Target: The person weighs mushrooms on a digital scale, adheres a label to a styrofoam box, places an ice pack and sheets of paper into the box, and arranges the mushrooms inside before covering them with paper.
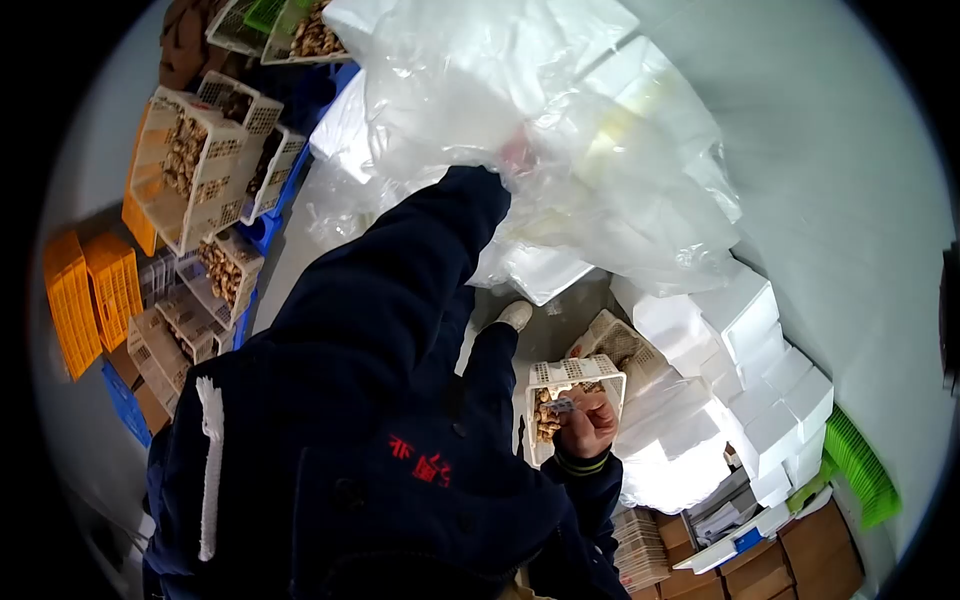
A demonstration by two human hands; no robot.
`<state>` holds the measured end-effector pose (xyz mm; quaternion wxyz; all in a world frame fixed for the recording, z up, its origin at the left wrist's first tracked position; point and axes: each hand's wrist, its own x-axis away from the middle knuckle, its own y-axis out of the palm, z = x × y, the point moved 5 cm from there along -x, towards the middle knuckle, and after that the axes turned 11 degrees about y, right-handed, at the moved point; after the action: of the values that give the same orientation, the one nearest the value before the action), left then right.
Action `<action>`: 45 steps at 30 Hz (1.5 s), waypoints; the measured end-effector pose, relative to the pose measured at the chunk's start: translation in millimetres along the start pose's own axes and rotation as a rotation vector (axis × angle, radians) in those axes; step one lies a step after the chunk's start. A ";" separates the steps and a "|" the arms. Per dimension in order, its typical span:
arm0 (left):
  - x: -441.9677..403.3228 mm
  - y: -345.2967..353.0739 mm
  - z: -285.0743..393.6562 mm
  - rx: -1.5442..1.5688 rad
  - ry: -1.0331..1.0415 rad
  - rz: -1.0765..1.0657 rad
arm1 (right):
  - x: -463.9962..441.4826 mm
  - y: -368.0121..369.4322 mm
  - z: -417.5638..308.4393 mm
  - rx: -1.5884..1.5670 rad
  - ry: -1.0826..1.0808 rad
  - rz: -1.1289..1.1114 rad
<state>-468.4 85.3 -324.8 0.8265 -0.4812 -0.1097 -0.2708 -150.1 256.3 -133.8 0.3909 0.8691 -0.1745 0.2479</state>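
My left arm reaches forward into a large clear plastic bag [640, 190]. My left hand [518, 150] shows only as a reddish blur through the film, and its fingers cannot be made out. Lower right, my right hand [590, 425] is closed, fingertips pinching a small grey printed slip [560, 405]. This hand is above a white plastic crate [577, 372]. Inside the crate lie brown-and-cream pieces [547, 420] that look like mushrooms. Under and behind the bag are white foam surfaces [545, 272].
Crates of similar pieces [185, 155] stand on blue pallets at left, near orange crates [110, 280]. White foam boxes [765, 380] are stacked at right beside a green ribbed item [862, 465]. Cardboard boxes [820, 550] sit lower right. My shoe [516, 315] is on the floor.
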 end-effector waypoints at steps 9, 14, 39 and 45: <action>-15.5 9.5 10.3 0.117 0.045 0.023 | 0.3 -3.2 -0.2 -0.017 -0.018 0.022; -22.3 4.8 28.5 0.247 0.123 0.071 | -1.6 -5.5 -8.2 0.006 -0.061 0.078; 119.5 -255.2 148.2 0.611 0.411 0.542 | -3.5 49.8 -69.5 0.055 -0.362 -0.177; 133.6 -283.0 138.0 1.030 0.635 0.771 | 20.9 40.7 -55.6 0.107 -0.388 -0.174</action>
<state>-503.3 47.1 13.3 0.9775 0.0674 0.1999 -0.0003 -169.7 270.8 -66.0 0.3233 0.9318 -0.1572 0.0502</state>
